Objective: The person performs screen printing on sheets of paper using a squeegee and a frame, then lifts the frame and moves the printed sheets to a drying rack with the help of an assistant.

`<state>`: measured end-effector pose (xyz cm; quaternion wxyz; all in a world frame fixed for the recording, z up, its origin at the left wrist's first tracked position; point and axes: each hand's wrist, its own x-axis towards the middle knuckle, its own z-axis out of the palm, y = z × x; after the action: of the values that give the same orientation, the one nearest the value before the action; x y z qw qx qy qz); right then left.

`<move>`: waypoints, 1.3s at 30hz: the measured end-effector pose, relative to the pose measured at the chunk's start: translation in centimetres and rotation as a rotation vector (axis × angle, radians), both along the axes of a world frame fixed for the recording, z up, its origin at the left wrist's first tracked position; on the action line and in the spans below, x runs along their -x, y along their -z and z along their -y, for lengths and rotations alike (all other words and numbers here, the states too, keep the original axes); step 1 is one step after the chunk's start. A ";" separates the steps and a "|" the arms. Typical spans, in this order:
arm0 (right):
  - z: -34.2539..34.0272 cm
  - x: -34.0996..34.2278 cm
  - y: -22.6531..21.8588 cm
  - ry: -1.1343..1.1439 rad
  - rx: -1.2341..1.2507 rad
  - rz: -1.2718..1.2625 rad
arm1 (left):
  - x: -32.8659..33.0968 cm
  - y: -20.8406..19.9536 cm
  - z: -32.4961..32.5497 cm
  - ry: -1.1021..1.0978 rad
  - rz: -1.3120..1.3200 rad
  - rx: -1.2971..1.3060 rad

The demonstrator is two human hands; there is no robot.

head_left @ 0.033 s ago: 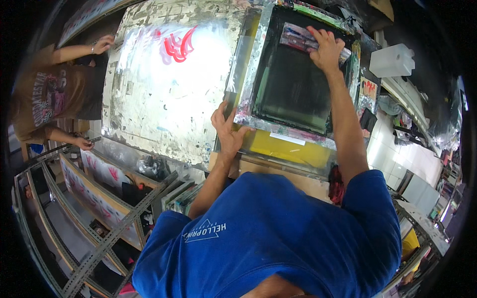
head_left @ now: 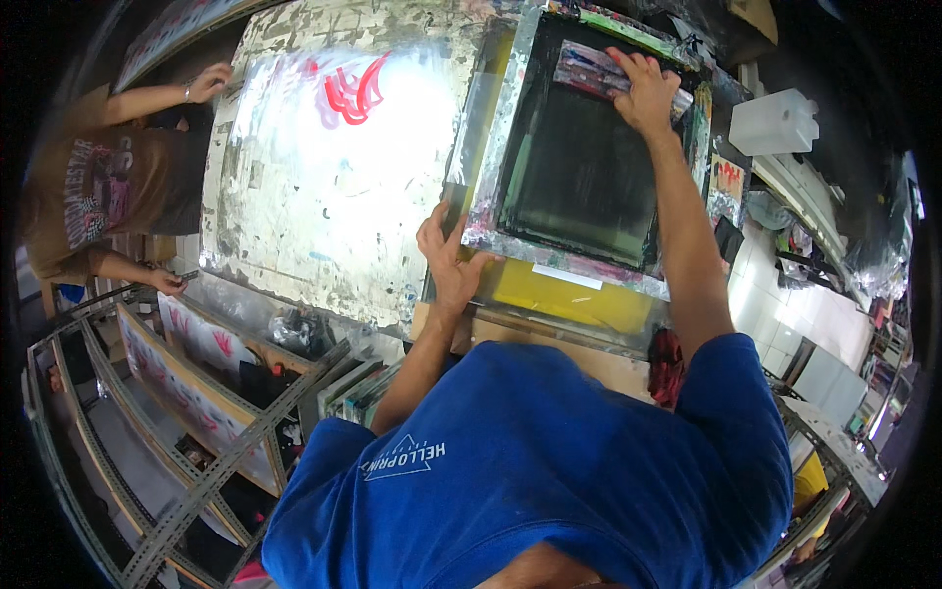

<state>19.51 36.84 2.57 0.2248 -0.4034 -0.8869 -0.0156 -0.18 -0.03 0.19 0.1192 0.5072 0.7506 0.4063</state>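
My right hand (head_left: 648,96) is closed on an ink-stained squeegee (head_left: 581,69) near the far end of a screen printing frame (head_left: 497,123). Its blade edge is hidden. Inside the frame the mesh (head_left: 579,162) looks dark, with greenish streaks toward its left and near edges. My left hand (head_left: 451,263) lies at the frame's near left corner, fingers spread along the side and thumb against the near edge. Under the frame, a yellow sheet or board (head_left: 569,299) sticks out toward me, and a white strip (head_left: 567,276) lies by the near edge.
To the left is a paint-spattered board (head_left: 294,260) bearing red strokes (head_left: 355,93). Another person (head_left: 108,187) stands beyond its left side. A white plastic jug (head_left: 773,122) is right of the frame. Metal racks (head_left: 196,530) holding printed panels fill the lower left.
My right hand and the squeegee have shifted very slightly. The other person's upper hand has moved a little to the right. My left hand stays in place.
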 end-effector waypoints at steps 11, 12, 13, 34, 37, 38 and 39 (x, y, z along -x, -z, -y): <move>-8.3 1.4 -2.5 0.046 0.237 -0.045 | 0.4 1.0 0.7 -0.012 0.018 0.009; -8.0 0.7 -2.8 0.057 0.268 -0.112 | 0.2 1.0 0.6 -0.026 0.046 0.004; -7.6 -0.2 -3.1 0.070 0.299 -0.179 | 0.0 1.0 0.4 -0.038 0.075 0.000; 11.5 -3.5 -26.8 -0.004 -0.118 -0.132 | 0.6 -17.4 -11.4 0.176 0.633 -0.720; 8.8 -1.5 -30.5 0.057 -0.067 -0.160 | 1.9 -15.4 -10.0 0.008 0.198 -0.624; 8.1 -1.2 -31.0 0.061 -0.080 -0.189 | 1.9 -14.8 -9.4 -0.013 0.110 -0.589; 7.4 -1.0 -31.5 0.069 -0.093 -0.218 | 1.7 -14.1 -8.7 0.031 0.089 -0.544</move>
<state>20.48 29.48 34.08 0.3374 -0.4219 -0.8412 -0.0204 -1.90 8.72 14.33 0.0175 0.5136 0.6002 0.6130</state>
